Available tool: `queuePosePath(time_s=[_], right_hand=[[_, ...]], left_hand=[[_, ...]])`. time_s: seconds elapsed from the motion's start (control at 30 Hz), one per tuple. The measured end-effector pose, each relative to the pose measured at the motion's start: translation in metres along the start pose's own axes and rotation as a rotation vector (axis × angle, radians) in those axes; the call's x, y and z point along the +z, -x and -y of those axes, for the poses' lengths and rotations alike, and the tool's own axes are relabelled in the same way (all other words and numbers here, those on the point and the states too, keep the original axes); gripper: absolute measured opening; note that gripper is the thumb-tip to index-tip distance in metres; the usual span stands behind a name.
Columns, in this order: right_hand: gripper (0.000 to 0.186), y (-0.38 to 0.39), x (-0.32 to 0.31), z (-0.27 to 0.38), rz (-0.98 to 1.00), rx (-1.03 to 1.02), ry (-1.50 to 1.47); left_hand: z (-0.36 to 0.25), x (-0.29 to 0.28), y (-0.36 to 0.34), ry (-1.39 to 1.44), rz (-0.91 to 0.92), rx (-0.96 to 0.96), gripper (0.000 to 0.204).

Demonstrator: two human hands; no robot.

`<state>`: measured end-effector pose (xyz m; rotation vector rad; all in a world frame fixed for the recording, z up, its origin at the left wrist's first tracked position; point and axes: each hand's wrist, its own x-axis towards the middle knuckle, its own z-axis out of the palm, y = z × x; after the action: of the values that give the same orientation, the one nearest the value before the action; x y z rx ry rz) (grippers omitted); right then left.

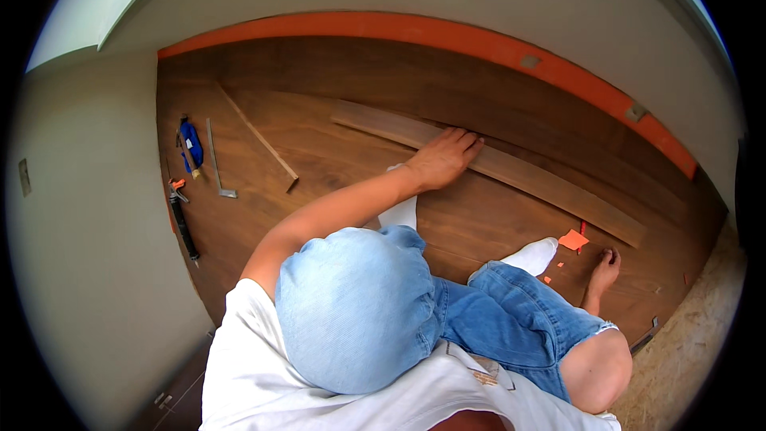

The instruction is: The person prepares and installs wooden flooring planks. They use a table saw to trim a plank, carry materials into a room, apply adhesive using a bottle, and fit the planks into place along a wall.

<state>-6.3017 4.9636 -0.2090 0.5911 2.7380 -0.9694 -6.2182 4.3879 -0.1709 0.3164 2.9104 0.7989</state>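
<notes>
A long brown wooden plank (542, 183) lies slantwise across the wood floor in front of me. My left hand (448, 160) is laid over it, fingers together and bent over its far edge. My right hand (606, 271) is low at the right, near the floor beyond my bent knee, with its fingers curled; whether something is in them is hidden. Beside that hand lie an orange scrap (573, 240) and a few smaller orange bits. A thin red stick (582, 227), perhaps a pencil, lies partly by the scrap, at the plank's near side.
At the left lie a thin wooden strip (259, 137), a metal square (215, 161), a blue tool or pouch (190, 144) and a caulking gun (183, 219). An orange band (383, 25) runs along the wall's base. A rough chipboard strip (678, 343) borders the floor at right.
</notes>
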Motion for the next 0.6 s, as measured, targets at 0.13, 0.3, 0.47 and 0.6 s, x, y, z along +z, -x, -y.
queuePosePath(time_s=[0.13,0.3,0.47,0.6], right_hand=[[0.033,-0.011,0.000,-0.018,0.001,-0.005,-0.086],[0.035,0.000,-0.016,-0.031,-0.069,-0.040,0.023],[0.039,0.074,-0.047,-0.038,-0.283,-0.283,0.684],[0.051,0.146,-0.125,-0.148,-0.296,0.273,0.896]], left_hand=[[-0.003,-0.001,0.000,-0.029,0.034,-0.011,0.055],[-0.002,0.002,-0.004,0.005,0.032,-0.022,0.056],[0.003,-0.016,0.010,0.062,0.002,-0.038,0.057],[0.004,-0.011,-0.010,0.092,-0.079,-0.082,0.044]])
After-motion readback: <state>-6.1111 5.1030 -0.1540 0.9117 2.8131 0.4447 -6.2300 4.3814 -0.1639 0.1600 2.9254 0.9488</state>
